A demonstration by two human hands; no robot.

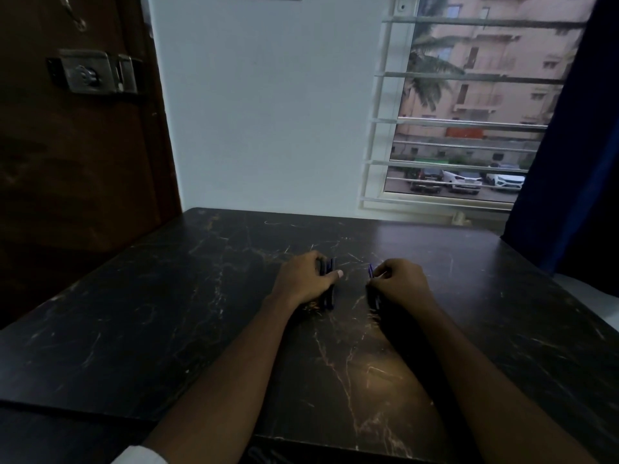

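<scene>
Two forearms [234, 363] are lying on the dark table [150, 329], I think to steady the work. My left hand [303, 279] is gripping a bundle of dark sticks [328, 300], and my right hand [400, 283] is pinching one blue stick [370, 270]; all are pointing lengthwise away from me, toward the far wall [268, 112].

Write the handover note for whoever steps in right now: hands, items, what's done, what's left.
Left hand: fingers curled round a bundle of dark slim sticks, low over the table.
Right hand: pinches blue slim pieces, held apart from the bundle.
Done: both lots are gripped, one per hand.
Left: probably joining or sorting them; it is too dark to tell what they are.
</scene>
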